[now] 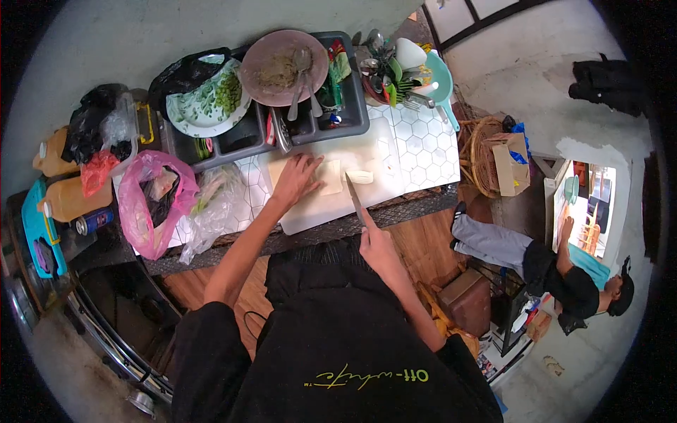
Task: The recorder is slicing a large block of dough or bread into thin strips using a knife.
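On a white cutting board (383,150) lie a pale, flat, squarish sheet (330,177) and, to its right, a small pale rolled or folded piece (362,176). My right hand (374,240) grips a kitchen knife (355,198), its tip beside the left end of the small piece. My left hand (298,178) rests with fingers spread at the sheet's left side and seems to hold nothing. Beyond the board, a pink bowl (259,87) contains a brownish mixture and two spoons, and a patterned plate (182,119) bears chopped green pieces.
A gray compartment tray (359,113) supports the bowl and plate. Left are a pink plastic bag (129,185), a clear bag (203,232) and jugs (74,198). Utensils and a turquoise strainer (441,79) stand at back right. Another person (576,285) is at the far right, beside an opening.
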The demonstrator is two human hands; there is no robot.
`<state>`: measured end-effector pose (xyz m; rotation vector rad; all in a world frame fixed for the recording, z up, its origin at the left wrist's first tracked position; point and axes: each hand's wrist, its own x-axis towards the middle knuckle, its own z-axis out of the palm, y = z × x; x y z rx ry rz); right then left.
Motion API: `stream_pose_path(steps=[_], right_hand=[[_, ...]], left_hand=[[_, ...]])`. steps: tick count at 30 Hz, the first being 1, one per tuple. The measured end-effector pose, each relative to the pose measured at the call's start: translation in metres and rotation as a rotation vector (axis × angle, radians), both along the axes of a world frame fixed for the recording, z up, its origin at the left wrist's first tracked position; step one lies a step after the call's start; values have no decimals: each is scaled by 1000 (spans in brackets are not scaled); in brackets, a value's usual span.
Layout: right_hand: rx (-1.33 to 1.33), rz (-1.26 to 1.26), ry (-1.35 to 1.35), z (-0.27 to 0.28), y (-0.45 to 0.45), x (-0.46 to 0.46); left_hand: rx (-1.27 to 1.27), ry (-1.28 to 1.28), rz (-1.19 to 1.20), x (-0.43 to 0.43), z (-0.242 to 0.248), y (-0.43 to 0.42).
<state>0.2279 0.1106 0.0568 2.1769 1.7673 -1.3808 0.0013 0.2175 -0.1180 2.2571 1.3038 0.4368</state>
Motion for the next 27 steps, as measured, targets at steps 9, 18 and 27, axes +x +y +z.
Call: stream_pose_path(steps=[9, 18, 27], right_hand=[[72, 128, -26, -33, 14, -22], [21, 86, -44, -38, 16, -32], [93, 130, -64, -50, 11, -35]], left_hand=[[99, -19, 98, 8, -15, -18], [83, -42, 143, 10, -16, -21], [61, -68, 145, 9, -17, -20]])
